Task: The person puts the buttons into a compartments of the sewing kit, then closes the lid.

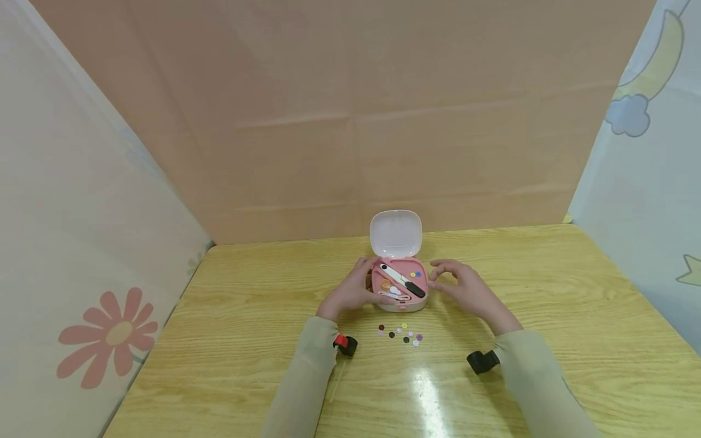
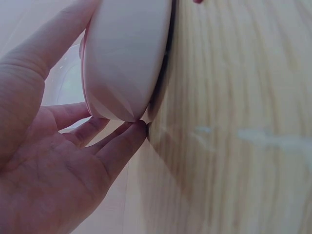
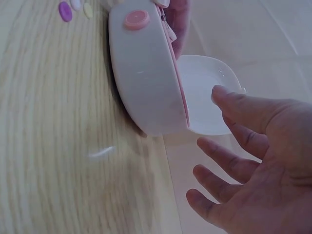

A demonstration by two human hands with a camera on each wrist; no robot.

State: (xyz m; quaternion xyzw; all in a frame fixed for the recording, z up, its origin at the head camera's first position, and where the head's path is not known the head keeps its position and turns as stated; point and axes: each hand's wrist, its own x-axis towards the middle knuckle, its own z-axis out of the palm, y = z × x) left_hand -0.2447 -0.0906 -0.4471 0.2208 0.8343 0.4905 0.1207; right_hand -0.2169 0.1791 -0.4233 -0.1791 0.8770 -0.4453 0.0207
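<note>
A pink and white sewing box [image 1: 402,307] stands on the table with its white lid [image 1: 396,234] raised at the back. Inside lie a white tool with a black end [image 1: 402,280], small white items and an orange round item [image 1: 386,284]; a yellow button [image 1: 413,275] and a blue button [image 1: 418,274] sit at the right. My left hand [image 1: 353,291] holds the box's left side, thumb toward the front, fingers [image 2: 122,146] at its side wall. Just right of the box, my right hand [image 1: 465,292] hovers with fingers spread and slightly bent, apparently holding nothing.
Several loose buttons [image 1: 406,340] in mixed colours lie on the wooden table [image 1: 246,340] in front of the box. A brown-pink backdrop [image 1: 350,121] rises behind, with printed cloths at both sides. Black wrist cameras [image 1: 483,362] are worn on both sleeves.
</note>
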